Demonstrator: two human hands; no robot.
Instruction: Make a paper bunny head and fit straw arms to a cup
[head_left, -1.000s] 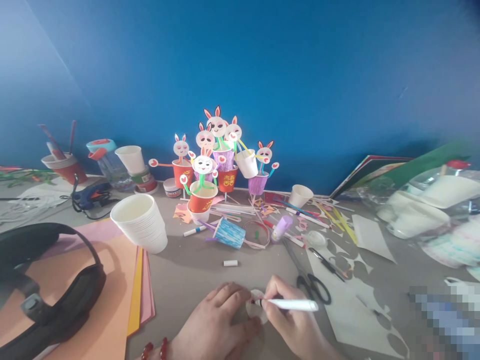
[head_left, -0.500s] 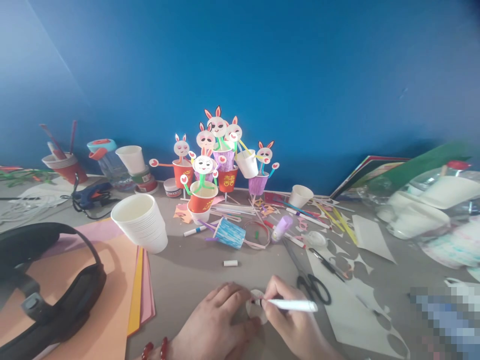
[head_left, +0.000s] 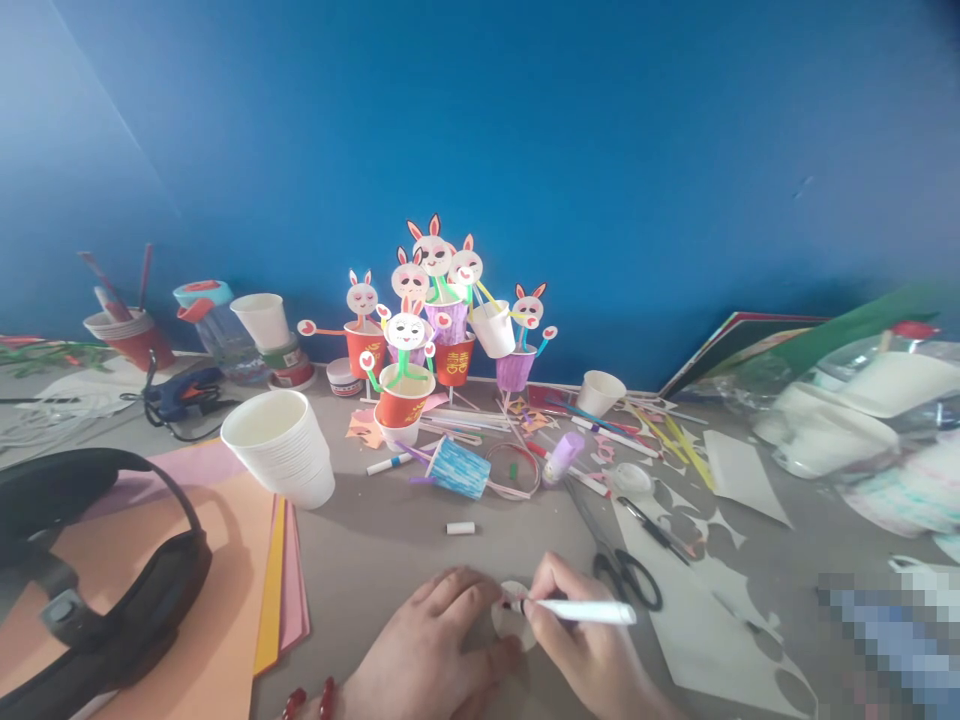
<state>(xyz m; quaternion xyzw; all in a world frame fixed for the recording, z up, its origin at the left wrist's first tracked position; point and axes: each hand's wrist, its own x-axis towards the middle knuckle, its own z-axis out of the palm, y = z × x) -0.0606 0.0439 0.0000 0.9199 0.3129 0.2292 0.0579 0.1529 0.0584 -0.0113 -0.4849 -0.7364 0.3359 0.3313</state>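
A small white paper disc (head_left: 516,594) lies on the grey table close to me, partly covered by my hands. Flat over its left side rests my left hand (head_left: 442,640), fingers stretched out and pressing on the paper. My right hand (head_left: 574,630) is closed around a white marker (head_left: 589,610), whose dark tip meets the disc near its left edge. A loose white marker cap (head_left: 460,528) lies a little beyond my left hand. Black-handled scissors (head_left: 628,578) sit just right of my right hand.
Paper-cup rabbit figures (head_left: 405,395) stand by the blue wall. A blue-striped cup (head_left: 460,466) lies on its side. Stacked white cups (head_left: 281,450), coloured paper (head_left: 225,560) and a black headset (head_left: 150,600) are on the left; cut white paper (head_left: 697,625) is on the right.
Both hands and the marker keep almost the same place over the disc. The view has shifted very slightly.
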